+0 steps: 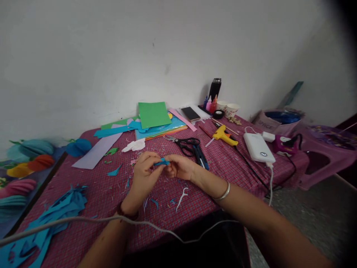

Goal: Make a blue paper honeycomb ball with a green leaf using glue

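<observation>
Paper (162, 162), a small blue piece, sits just nearer the person than the scissors (180, 141) and a little to their left, pinched between the fingertips of the left hand (145, 170) and right hand (180, 167). Uneven pulling could tear or crease it, and a loosened pinch could drop it among the blue scraps (113, 171); its exact shape is hard to judge, since the fingers hide much of it. White cable (83, 219) crosses in front of the left forearm (104, 240), nearer the person than the scissors, so a sharp arm movement might snag it (the glue gun (222, 134), right of the scissors, trails a black cord (251, 168) too). Checked red tablecloth (217, 193) spreads beneath the scissors, littered around them. Beyond them rises a lightly marked wall (111, 56); far to their right are a pinkish stool (331, 152) and speckled floor (287, 216).
</observation>
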### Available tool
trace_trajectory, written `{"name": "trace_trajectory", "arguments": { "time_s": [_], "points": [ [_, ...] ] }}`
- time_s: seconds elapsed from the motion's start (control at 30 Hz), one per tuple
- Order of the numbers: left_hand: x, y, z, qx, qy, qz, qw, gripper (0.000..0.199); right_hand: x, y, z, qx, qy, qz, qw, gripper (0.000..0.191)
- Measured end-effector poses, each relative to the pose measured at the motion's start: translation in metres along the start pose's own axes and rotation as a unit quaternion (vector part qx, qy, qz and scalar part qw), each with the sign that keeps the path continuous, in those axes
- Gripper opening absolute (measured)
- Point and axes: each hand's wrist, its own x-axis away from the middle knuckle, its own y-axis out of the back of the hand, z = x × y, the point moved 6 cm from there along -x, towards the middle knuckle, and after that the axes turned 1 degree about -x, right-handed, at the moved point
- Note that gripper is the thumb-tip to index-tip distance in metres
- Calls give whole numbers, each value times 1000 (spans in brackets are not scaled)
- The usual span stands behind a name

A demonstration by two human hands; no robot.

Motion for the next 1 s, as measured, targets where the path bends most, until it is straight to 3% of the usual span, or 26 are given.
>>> {"name": "trace_trajectory", "arguments": {
  "time_s": [0.17,0.4,0.57,0.87,1.0],
  "points": [
    [6,9,1,8,-8,-52,999,16,3,-6,6,20,47,1,999,43],
    [7,-1,5,47,-4,11,999,26,2,-3,15,63,120,-29,990,45],
    [10,-2,11,187,53,40,980,26,7,-7,20,88,154,-38,983,46],
    [10,-2,19,276,93,21,956,23,11,-12,22,108,170,-31,979,44],
    [12,-1,21,279,93,9,956,33,11,-11,22,109,170,-30,979,44]
  ]
}}
